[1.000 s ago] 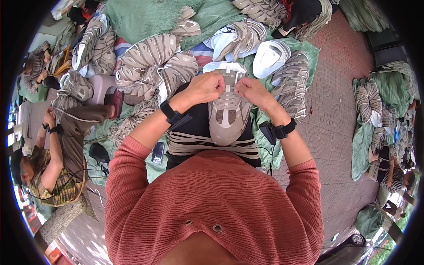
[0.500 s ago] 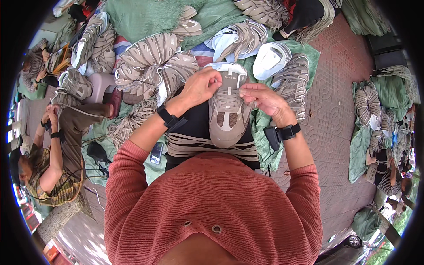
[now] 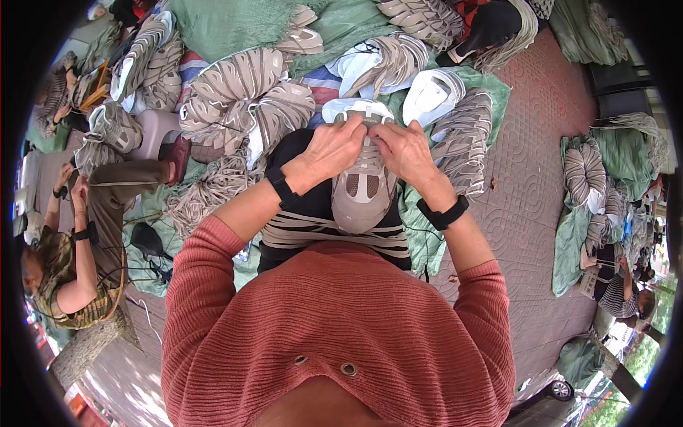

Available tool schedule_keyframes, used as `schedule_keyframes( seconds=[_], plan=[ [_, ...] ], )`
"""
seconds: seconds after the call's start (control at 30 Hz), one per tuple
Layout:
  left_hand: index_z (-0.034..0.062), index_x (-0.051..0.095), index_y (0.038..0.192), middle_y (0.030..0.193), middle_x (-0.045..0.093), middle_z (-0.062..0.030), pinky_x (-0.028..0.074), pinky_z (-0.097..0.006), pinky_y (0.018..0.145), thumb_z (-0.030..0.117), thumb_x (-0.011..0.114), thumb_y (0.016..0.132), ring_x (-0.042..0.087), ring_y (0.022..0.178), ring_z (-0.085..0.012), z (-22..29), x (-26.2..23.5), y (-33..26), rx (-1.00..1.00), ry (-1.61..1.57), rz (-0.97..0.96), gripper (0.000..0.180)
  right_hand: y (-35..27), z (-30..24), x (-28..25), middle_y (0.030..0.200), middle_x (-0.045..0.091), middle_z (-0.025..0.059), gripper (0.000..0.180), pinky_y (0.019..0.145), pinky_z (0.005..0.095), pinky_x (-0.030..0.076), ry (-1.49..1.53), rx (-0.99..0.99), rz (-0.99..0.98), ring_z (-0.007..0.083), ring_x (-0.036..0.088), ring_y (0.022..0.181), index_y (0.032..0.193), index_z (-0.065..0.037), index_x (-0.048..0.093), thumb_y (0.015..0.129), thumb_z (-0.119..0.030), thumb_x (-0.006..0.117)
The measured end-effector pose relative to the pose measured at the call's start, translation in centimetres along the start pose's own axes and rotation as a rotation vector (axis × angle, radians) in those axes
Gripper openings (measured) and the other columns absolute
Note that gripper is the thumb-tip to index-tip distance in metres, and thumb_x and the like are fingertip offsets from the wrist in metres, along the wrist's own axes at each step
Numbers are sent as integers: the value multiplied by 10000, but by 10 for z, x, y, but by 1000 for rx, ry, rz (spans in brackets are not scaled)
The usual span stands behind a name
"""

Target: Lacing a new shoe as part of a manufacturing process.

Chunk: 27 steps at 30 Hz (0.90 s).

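Note:
A grey-beige shoe upper (image 3: 361, 203) with crossed laces (image 3: 368, 158) rests on my lap, toe toward me. My left hand (image 3: 334, 151) is closed at the left edge of its tongue, thumb and fingers pressed together. On the opposite edge my right hand (image 3: 405, 153) is closed too, fingertips nearly meeting the left ones. Both grip the upper around the dark tongue (image 3: 369, 119). Whether a lace end is also between the fingertips is hidden. Pale strands of lace (image 3: 331, 238) lie across my dark-clothed thighs below the toe.
Stacked shoe uppers (image 3: 231, 89) lie ahead on green sheeting (image 3: 235, 25), with more uppers (image 3: 466, 132) at right. A tangle of laces (image 3: 206, 196) sits left of my knee. Another person (image 3: 78, 263) works at the left. Patterned paving (image 3: 530, 185) stretches along the right.
Both hands have moved inward and up, from apart at the sides of the upper to almost touching over its tongue. The view has shifted slightly.

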<state>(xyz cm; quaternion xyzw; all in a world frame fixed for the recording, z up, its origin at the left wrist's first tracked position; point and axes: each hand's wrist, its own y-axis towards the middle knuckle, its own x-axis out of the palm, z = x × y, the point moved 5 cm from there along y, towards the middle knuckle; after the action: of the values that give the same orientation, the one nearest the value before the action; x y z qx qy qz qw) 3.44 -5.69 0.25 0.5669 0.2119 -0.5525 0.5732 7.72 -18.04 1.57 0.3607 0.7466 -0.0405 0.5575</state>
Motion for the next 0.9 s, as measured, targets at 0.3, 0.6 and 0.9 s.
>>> schedule_keyframes(
  seconds=[0.3,0.6,0.9],
  plan=[
    [20,589,807,722,622,-123,440,-324,594,141,594,740,591,656,-231,-29,0,9,-217,-767,-652,138,-7,16,22,663,555,-3,112,578,263,381,998,649,-677,128,520,617,840,-43,616,825,-144,569],
    [4,484,859,654,540,-94,421,-325,563,20,493,798,511,577,-207,-37,15,12,-248,-669,-290,64,-11,26,28,727,569,16,155,656,252,413,679,423,-221,152,516,652,878,-50,583,830,-197,598],
    [44,487,920,800,550,-95,443,-348,635,30,570,786,562,716,-258,-22,-11,3,-197,-558,-231,158,0,15,5,602,543,62,106,550,247,388,169,249,-192,138,502,551,809,-91,578,807,-192,611]
  ],
)
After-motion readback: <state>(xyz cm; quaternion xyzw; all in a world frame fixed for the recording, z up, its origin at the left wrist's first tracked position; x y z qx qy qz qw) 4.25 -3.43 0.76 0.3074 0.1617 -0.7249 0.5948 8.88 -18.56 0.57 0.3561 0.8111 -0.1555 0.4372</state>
